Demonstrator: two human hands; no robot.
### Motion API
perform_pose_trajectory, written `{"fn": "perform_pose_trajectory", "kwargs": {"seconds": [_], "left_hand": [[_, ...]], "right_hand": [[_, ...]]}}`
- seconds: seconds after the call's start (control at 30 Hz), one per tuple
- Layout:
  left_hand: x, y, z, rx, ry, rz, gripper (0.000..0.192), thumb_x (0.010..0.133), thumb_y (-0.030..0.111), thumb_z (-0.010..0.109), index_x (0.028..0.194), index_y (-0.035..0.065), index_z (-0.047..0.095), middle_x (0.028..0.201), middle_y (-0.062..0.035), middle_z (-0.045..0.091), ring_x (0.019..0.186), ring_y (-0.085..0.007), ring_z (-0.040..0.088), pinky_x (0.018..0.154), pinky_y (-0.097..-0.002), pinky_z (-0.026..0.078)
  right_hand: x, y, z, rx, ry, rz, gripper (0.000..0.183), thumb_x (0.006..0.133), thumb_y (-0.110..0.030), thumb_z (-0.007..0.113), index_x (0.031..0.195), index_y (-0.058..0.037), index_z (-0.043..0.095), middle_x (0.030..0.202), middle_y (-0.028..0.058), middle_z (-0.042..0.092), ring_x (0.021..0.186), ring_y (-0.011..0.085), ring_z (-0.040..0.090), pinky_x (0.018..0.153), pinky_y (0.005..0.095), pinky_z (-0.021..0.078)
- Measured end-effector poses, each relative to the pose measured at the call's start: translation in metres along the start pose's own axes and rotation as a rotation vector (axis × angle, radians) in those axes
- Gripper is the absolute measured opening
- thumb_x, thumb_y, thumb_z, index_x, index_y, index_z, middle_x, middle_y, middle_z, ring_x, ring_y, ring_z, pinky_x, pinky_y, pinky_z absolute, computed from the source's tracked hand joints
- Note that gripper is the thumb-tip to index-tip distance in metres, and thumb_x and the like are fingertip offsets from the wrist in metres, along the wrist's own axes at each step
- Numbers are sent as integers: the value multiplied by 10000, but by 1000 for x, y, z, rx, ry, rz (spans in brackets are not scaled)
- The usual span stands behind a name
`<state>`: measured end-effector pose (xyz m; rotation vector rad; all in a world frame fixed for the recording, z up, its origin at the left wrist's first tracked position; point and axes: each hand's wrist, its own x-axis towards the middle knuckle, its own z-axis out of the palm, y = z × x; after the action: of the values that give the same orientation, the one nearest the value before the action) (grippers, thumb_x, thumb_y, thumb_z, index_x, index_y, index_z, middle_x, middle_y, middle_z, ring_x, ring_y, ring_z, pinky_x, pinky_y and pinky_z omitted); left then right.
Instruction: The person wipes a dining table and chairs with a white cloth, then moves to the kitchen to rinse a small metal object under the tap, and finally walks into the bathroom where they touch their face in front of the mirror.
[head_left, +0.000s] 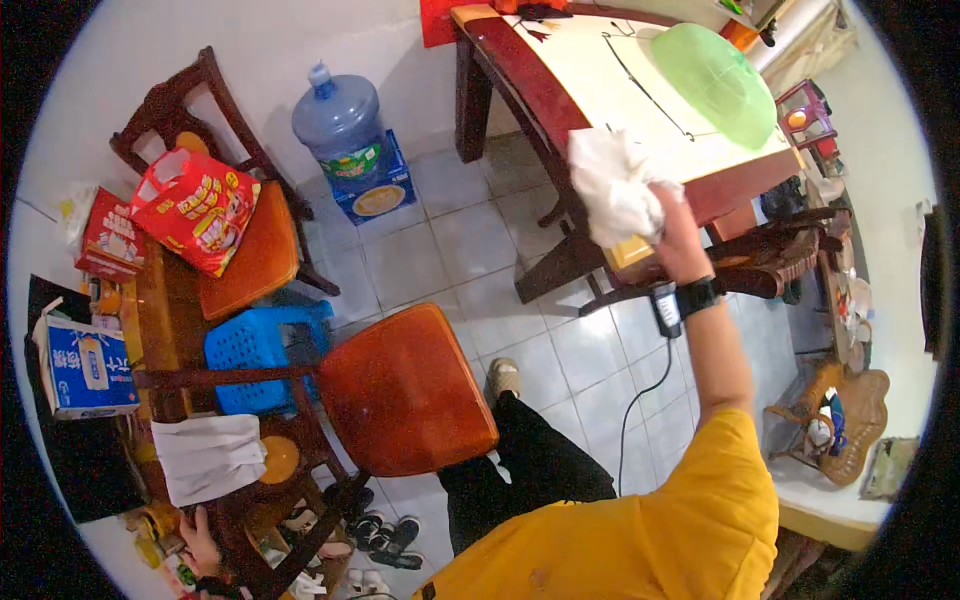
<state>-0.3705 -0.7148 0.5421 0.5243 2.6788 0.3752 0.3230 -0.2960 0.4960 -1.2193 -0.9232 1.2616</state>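
Note:
A crumpled white cloth (611, 184) is bunched in my right hand (681, 236) at the near corner of the dining table (739, 184). A dark band circles that wrist, with a small black device (665, 309) and its cable hanging beside it. On the pale tabletop, a green mesh food cover (716, 82) sits beyond the cloth. My left hand (199, 544) is low at the left edge, fingers apart, with nothing seen in it. Just above it, a white cloth (206, 457) drapes over the back of a wooden chair (409, 390) with an orange-brown seat.
A blue water jug (337, 120) stands on a blue carton (375, 191) by the wall. Another chair (251, 259) carries a red bag (199, 210). A blue plastic stool (255, 356), a blue-and-white box (90, 367) and several shoes (386, 536) are at left. A wooden chair (772, 247) adjoins the table.

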Motion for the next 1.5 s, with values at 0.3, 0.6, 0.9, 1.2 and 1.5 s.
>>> {"fn": "perform_pose_trajectory", "kwargs": {"seconds": [0.3,0.6,0.9,1.2,1.5], "left_hand": [[24,-37,6,17,124,115,584,867,372,583,1246,-60,472,1300,-207,434,1187,-289,406,1027,-351,282],[18,-29,5,168,134,59,668,855,370,599,1273,-114,406,1291,-216,470,1202,-284,437,1010,-343,303],[-12,7,7,-199,119,246,534,837,274,636,1181,-111,504,1154,-172,581,1071,-228,528,940,-324,376],[4,-14,11,-441,-52,289,380,852,255,626,1041,-70,574,966,-88,604,858,-154,518,797,-296,415],[6,-23,0,-339,-90,86,479,865,256,603,1219,-48,495,1164,-74,541,1048,-165,484,930,-279,354]], "right_hand": [[52,102,-107,-1283,407,-417,917,663,-472,722,1394,-105,307,1358,362,208,1265,466,260,1043,473,251],[92,87,-75,-1489,265,-290,668,687,-489,679,1268,-217,492,1319,289,361,1197,465,366,972,523,343],[92,57,-16,-1556,607,-133,776,712,-495,663,1368,-246,333,1451,178,217,1339,417,162,988,686,178],[-128,324,43,-1073,-307,-39,656,731,-266,715,1263,8,446,1251,194,485,1190,322,435,1009,402,334],[-207,558,69,-799,-99,698,710,690,-407,710,1137,91,472,1014,204,613,820,309,606,739,380,493]]}}
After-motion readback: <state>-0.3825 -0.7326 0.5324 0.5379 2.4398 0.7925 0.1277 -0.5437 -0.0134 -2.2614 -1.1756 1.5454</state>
